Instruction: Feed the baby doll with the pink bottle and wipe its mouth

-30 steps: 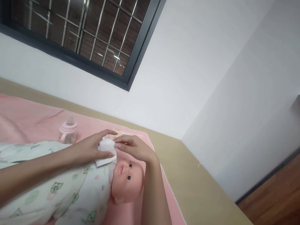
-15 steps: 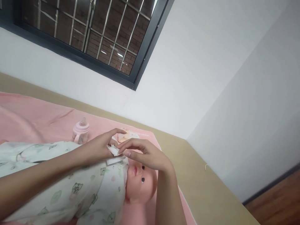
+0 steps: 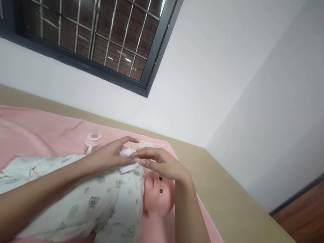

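Observation:
A crumpled white tissue or wipe [image 3: 128, 154] is between my two hands, above the chest of a baby doll [image 3: 158, 199]. My left hand [image 3: 115, 155] has it against the palm, with the thumb or index finger stretched out. The fingertips of my right hand [image 3: 159, 162] pinch its right side. The doll lies on its back with its head to the right, in a white garment [image 3: 83, 206] printed with green animals. My right wrist and forearm cover part of its head.
A pink-lidded baby bottle [image 3: 92, 141] stands behind my left forearm. Partly hidden behind my hands is a printed packet [image 3: 141, 145]. Pink cloth [image 3: 37, 125] covers much of the tan surface [image 3: 215, 189], which meets a white wall with a barred window [image 3: 101, 37].
The view has shifted slightly, so doll and bottle sit a little further right. The white tissue is more bunched up between my hands, which stay close together.

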Demonstrator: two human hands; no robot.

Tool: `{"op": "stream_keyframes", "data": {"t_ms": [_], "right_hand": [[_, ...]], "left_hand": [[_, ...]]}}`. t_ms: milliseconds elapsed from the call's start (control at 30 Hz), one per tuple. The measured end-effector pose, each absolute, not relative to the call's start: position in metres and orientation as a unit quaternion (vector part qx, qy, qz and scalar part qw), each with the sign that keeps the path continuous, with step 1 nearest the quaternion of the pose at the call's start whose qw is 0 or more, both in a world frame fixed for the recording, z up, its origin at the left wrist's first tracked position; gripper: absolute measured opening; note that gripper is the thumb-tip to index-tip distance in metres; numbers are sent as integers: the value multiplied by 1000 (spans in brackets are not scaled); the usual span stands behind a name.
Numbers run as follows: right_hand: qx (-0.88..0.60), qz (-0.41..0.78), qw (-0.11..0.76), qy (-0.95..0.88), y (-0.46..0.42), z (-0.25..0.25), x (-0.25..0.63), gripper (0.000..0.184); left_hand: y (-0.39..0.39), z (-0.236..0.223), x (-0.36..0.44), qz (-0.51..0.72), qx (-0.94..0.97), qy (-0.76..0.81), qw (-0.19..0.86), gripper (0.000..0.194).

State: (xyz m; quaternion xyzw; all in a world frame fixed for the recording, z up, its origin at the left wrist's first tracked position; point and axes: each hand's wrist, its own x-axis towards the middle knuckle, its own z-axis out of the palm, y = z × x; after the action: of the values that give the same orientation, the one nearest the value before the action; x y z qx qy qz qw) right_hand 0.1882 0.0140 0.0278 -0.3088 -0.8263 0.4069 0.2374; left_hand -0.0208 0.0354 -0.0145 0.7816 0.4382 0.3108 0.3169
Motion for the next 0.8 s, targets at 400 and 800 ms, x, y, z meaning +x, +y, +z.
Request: {"op": "stream_keyframes", "data": {"t_ms": [400, 800], "right_hand": [[-422, 499, 410, -636, 86, -40, 240, 40], [-466, 583, 353, -564, 116, -110, 260, 48]], "left_hand": [[52, 15, -67, 431, 727, 456, 277, 57], [87, 8, -127, 320, 725, 574, 207, 75]]}}
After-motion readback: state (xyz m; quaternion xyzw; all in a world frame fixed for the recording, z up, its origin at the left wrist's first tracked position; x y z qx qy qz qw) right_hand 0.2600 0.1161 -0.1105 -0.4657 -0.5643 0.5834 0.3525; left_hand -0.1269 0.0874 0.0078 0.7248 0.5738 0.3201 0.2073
